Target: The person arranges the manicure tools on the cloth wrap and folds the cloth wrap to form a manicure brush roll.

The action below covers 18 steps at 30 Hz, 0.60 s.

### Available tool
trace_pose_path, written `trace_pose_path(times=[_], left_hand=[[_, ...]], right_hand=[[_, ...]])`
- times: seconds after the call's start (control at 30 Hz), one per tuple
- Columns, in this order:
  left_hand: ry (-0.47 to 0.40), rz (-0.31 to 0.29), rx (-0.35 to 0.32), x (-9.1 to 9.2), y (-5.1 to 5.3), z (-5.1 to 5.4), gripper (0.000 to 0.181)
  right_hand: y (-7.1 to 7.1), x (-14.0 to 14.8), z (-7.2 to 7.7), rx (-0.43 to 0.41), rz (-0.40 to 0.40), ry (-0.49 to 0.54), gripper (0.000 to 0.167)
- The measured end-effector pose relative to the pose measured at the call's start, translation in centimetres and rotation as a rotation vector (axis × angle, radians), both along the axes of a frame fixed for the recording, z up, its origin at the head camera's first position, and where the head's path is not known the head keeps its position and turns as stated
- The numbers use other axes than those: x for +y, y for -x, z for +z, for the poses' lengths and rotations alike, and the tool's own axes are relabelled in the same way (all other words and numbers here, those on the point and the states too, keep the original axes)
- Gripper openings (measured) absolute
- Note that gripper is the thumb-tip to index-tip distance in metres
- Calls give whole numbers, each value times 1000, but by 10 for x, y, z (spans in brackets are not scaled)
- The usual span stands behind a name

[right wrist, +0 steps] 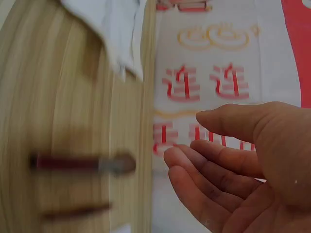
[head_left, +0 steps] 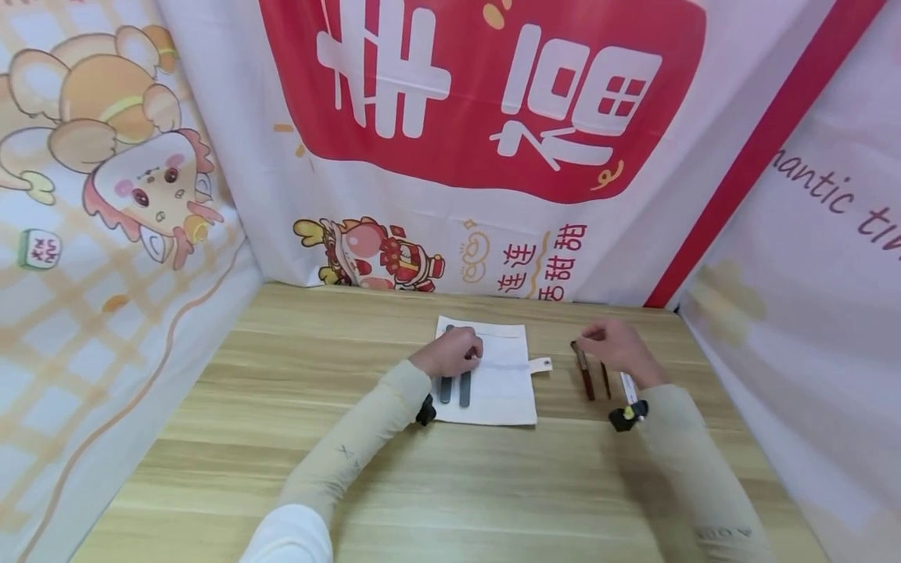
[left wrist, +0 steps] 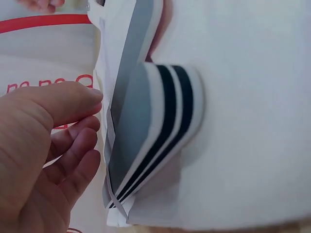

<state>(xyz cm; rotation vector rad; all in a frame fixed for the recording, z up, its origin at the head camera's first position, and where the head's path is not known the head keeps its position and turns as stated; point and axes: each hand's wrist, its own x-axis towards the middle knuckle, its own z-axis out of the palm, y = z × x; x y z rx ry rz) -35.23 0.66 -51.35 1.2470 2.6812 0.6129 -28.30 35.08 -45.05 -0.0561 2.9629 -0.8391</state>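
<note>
A white fabric pouch (head_left: 503,383) lies unfolded on the table, with a snap strap on its right side. Two grey nail files (head_left: 464,389) with striped edges sit in its left part. Over their upper ends is my left hand (head_left: 450,352); the left wrist view shows its fingers loosely bent, holding nothing visible. My right hand (head_left: 618,346) hovers above a dark-red-handled brush (head_left: 586,377) and a thin brown stick-like tool (head_left: 605,381). In the right wrist view, its fingers (right wrist: 214,170) are relaxed and apart from the thumb, with nothing between them.
A small white strip-like item (head_left: 629,387) lies beside the right wrist, partly covered by it. The wooden table (head_left: 422,485) meets a printed cloth backdrop (head_left: 450,211) at the back, and more printed cloth hangs on both sides.
</note>
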Motion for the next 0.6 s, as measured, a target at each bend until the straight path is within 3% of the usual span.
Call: trace_pose_path(times=[0.17,0.3,0.6], left_hand=[[1,-56,-19,6,-4,-1,10],[10,-64,-26,6,-5,-2,11],[-14,-54,-35,3,-3,-1,10]], right_hand=[[-22,53,-15,86,-32,-55,31],[-34,77,-31,85,-87,-39,29],[-30,80,-54,-23,-140,-98,29]])
